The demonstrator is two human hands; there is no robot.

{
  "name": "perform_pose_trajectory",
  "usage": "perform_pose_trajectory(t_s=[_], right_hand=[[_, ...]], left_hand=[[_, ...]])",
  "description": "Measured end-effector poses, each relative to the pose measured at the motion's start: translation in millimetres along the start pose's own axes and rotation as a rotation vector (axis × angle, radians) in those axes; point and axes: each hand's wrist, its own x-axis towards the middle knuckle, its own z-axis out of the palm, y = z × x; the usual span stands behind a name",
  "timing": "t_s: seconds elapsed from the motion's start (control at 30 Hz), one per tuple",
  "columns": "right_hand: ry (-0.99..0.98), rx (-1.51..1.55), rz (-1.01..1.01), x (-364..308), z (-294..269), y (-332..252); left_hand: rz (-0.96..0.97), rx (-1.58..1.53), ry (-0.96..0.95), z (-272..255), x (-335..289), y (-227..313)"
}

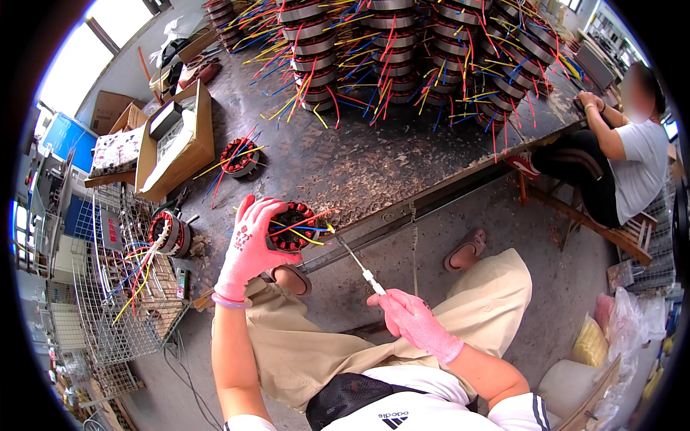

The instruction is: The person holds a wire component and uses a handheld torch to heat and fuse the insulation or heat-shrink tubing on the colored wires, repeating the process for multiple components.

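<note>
My left hand (251, 248), in a pink knit glove, grips a ring-shaped motor stator (293, 238) at the table's near edge. The stator has red windings, and red, yellow and blue lead wires stick out of it. My right hand (418, 322), gloved the same way, is closed around a slim tool (353, 256) with a white handle end and a long thin metal shaft. The tool's tip is close to the yellow and red wire ends at the stator's right; whether it touches them I cannot tell.
Tall stacks of wired stators (392, 54) fill the far side of the dark worktable (345, 161). A loose stator (242, 158) lies beside a cardboard box (194, 136); another stator (169, 233) sits left, near a wire rack (93, 280). A seated person (636, 144) works at right.
</note>
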Motion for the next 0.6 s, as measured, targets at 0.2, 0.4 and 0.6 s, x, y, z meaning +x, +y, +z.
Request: perform_pose_trajectory(t_s=[0.2, 0.4, 0.6], right_hand=[[0.001, 0.030, -0.015, -0.1, -0.5, 1.8], [-0.012, 0.033, -0.003, -0.7, 0.5, -3.3], [0.000, 0.024, 0.021, -1.1, -1.6, -6.6]], left_hand=[[-0.003, -0.003, 0.001, 1.8, 0.8, -0.6], [-0.008, 0.002, 0.024, 3.3, -0.9, -1.5], [-0.019, -0.001, 0.015, 1.5, 1.5, 2.1]])
